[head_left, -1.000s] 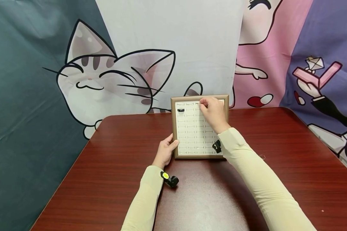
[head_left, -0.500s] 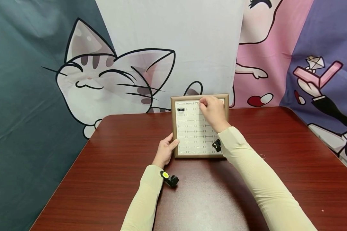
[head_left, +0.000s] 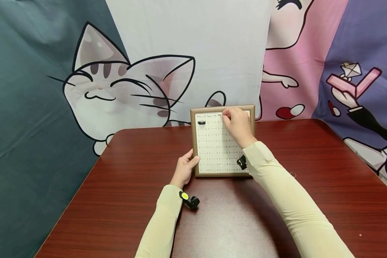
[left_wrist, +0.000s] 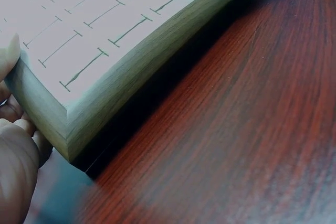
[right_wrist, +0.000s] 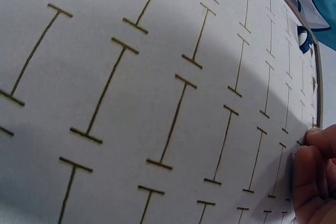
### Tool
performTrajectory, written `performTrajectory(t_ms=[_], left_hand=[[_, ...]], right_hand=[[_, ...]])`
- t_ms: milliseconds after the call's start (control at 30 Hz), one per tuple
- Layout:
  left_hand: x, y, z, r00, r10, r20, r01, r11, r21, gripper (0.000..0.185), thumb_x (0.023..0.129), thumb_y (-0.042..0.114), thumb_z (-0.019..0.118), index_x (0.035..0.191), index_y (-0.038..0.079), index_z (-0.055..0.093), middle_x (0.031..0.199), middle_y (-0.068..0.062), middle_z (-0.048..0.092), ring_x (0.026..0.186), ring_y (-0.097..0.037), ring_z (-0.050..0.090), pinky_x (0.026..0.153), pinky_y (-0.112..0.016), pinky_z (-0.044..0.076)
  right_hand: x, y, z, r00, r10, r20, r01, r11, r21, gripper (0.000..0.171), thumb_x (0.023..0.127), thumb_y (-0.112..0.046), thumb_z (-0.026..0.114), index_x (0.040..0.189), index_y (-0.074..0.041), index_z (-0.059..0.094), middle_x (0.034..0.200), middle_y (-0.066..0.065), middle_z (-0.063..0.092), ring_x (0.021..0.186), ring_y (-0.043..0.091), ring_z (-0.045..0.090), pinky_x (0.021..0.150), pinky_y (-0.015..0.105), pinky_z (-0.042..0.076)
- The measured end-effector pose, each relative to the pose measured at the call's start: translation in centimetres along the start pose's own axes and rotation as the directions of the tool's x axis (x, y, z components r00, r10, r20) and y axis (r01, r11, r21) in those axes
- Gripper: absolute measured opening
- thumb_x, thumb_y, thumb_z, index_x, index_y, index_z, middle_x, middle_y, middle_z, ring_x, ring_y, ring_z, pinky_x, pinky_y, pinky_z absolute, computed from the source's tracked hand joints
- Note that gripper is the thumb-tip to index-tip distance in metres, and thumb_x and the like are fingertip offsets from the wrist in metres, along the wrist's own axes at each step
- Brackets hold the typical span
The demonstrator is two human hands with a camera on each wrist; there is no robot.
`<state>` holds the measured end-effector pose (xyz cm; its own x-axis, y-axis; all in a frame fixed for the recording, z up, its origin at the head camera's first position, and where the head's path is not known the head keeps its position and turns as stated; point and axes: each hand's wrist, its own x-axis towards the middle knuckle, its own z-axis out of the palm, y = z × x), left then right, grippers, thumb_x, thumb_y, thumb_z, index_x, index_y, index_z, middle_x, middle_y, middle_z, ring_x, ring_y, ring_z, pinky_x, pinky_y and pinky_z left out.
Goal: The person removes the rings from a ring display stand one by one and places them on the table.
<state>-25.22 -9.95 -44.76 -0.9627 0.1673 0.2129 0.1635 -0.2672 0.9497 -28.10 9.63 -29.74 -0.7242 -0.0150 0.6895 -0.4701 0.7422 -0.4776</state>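
Observation:
A ring display board (head_left: pixel 225 175) with a wood-toned frame and a white slotted pad (head_left: pixel 213 152) stands tilted up on the table. My left hand (head_left: pixel 182 169) grips its lower left edge, thumb on the front and fingers behind. At the top row, my right hand (head_left: pixel 239 126) pinches what looks like a small gold ring (head_left: pixel 220 115), mostly hidden by the fingertips. One wide black ring (head_left: pixel 201 123) sits in a slot near the upper left corner. In the right wrist view, curled fingers (right_wrist: pixel 310 179) are close against the pad.
A thin pale loop (head_left: pixel 292 175) lies on the reddish-brown table (head_left: pixel 132 157) to the right of the board. Behind the table hangs a cartoon-printed cloth (head_left: pixel 193 32). Small black cameras (head_left: pixel 191 202) are worn on both wrists.

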Motion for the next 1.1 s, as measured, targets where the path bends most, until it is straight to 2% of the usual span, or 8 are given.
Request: performTrajectory(t_ms=[300, 500, 833, 1100], left_hand=[[0.19, 0.31, -0.05, 1.000, -0.011, 0.015, 0.011, 1.000, -0.004, 0.050, 0.092, 0.000, 0.052, 0.139, -0.006, 0.035, 0.126, -0.033, 0.048, 0.092, -0.008, 0.062, 0.079, -0.024, 0.053], [0.15, 0.23, -0.06, 0.999, -0.034, 0.003, 0.034, 0.999, -0.013, 0.050, 0.092, -0.002, 0.051, 0.139, -0.005, 0.036, 0.126, -0.034, 0.048, 0.091, -0.008, 0.063, 0.079, -0.025, 0.053], [-0.01, 0.14, 0.01, 1.000, -0.022, -0.004, 0.022, 1.000, -0.007, 0.048, 0.091, -0.002, 0.051, 0.137, -0.007, 0.038, 0.124, -0.033, 0.050, 0.091, -0.007, 0.062, 0.079, -0.023, 0.053], [0.07, 0.10, -0.02, 1.000, -0.012, -0.003, 0.012, 1.000, -0.011, 0.048, 0.091, -0.003, 0.052, 0.137, -0.007, 0.037, 0.124, -0.032, 0.051, 0.092, -0.007, 0.062, 0.080, -0.023, 0.052]], right_hand=[[-0.02, -0.16, 0.03, 0.998, 0.045, 0.041, -0.044, 0.999, -0.023, 0.008, 0.084, -0.003, 0.061, 0.087, 0.002, 0.067, 0.091, 0.018, 0.066, 0.085, 0.031, 0.059, 0.080, 0.044, 0.044], [-0.08, -0.24, 0.14, 0.998, 0.050, 0.042, -0.049, 0.998, -0.024, 0.007, 0.084, -0.003, 0.061, 0.086, 0.001, 0.066, 0.090, 0.017, 0.066, 0.084, 0.031, 0.058, 0.079, 0.044, 0.044], [-0.26, -0.10, 0.20, 0.998, 0.057, 0.040, -0.057, 0.998, 0.002, 0.007, 0.085, -0.003, 0.061, 0.084, 0.001, 0.066, 0.086, 0.016, 0.064, 0.080, 0.029, 0.056, 0.075, 0.043, 0.043], [-0.30, 0.19, 0.17, 0.999, 0.040, 0.034, -0.041, 0.998, 0.043, 0.007, 0.085, -0.002, 0.061, 0.086, 0.003, 0.066, 0.089, 0.017, 0.065, 0.082, 0.029, 0.057, 0.078, 0.041, 0.044]])
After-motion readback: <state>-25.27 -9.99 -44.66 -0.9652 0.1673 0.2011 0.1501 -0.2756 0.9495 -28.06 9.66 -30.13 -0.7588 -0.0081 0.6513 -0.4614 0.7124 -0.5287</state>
